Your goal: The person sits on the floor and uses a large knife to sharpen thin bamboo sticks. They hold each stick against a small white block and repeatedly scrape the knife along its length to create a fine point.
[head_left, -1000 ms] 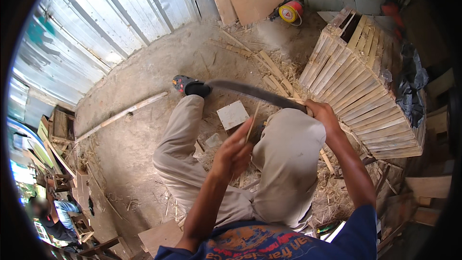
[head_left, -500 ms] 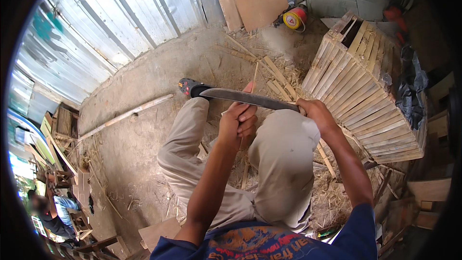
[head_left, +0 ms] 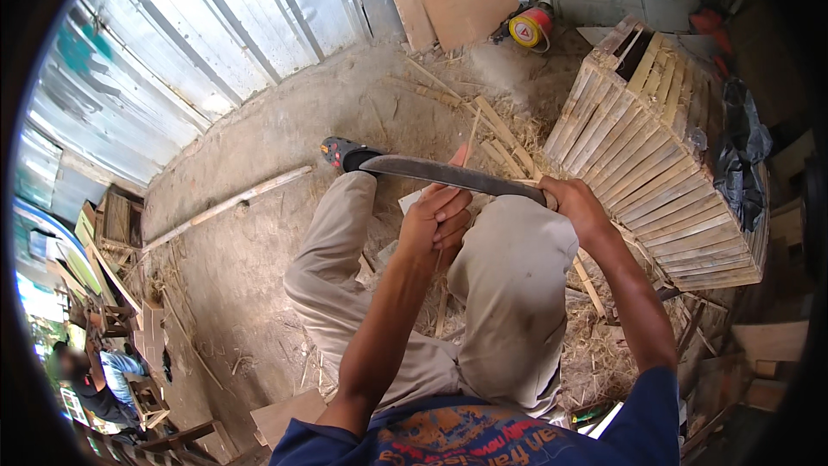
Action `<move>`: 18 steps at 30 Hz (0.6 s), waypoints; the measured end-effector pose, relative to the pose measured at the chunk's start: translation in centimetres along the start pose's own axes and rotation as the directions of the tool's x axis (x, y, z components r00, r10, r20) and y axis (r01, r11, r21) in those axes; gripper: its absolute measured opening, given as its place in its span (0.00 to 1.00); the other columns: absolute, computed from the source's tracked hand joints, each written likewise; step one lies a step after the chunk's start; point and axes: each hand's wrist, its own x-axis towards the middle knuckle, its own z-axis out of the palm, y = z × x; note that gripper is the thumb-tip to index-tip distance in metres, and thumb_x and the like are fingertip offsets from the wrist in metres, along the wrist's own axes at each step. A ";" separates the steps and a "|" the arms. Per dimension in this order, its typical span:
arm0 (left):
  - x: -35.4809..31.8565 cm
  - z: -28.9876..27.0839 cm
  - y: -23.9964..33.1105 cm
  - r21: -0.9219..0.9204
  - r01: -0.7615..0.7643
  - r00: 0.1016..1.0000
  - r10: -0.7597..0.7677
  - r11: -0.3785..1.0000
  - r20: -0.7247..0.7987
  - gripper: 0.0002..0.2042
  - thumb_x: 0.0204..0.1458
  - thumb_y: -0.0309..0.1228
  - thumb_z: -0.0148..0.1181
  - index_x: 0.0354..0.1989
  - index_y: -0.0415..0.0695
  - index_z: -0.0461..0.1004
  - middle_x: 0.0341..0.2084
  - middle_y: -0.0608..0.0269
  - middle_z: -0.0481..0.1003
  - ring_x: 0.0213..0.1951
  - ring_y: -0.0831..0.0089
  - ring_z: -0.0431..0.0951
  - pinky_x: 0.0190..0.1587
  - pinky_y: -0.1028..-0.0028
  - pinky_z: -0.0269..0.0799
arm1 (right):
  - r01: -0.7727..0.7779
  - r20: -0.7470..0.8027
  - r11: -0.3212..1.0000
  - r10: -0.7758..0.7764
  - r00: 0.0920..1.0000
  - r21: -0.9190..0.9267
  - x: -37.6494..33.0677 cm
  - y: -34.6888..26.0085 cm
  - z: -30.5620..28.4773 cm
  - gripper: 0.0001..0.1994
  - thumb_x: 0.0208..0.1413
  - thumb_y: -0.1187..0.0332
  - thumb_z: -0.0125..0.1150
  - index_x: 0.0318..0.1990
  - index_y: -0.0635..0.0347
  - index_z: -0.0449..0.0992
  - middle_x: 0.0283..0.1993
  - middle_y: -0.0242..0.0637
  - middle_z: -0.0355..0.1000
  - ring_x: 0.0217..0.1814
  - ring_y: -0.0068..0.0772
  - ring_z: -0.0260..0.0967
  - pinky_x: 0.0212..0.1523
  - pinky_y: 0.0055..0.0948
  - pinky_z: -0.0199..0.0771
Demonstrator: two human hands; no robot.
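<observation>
Gripping the machete (head_left: 414, 169) by its handle in the right hand (head_left: 571, 204), tip toward a clog (head_left: 339, 154). Holding a thin wooden strip (head_left: 473, 131) in the curled left hand (head_left: 438, 217), beside the machete's mid-blade. Left of the machete, open over dirt floor (head_left: 250, 267) to a pole (head_left: 259, 195) and corrugated wall (head_left: 224, 26); to its right, hemmed in by a slatted crate (head_left: 638, 173). Strewn with split slats (head_left: 502, 135) beyond the machete, shavings (head_left: 599, 367) nearside.
</observation>
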 end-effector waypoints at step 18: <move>-0.8 -0.5 0.9 -0.034 0.030 1.000 -0.030 0.999 -0.008 0.25 0.67 0.27 0.44 0.73 0.55 0.54 0.15 0.77 0.54 0.11 0.87 0.49 0.09 0.84 0.45 | 0.022 0.010 1.000 -0.022 1.000 -0.005 0.7 0.0 -0.4 0.09 0.49 0.71 0.60 0.38 0.62 0.74 0.33 0.52 0.74 0.37 0.54 0.74 0.39 0.41 0.72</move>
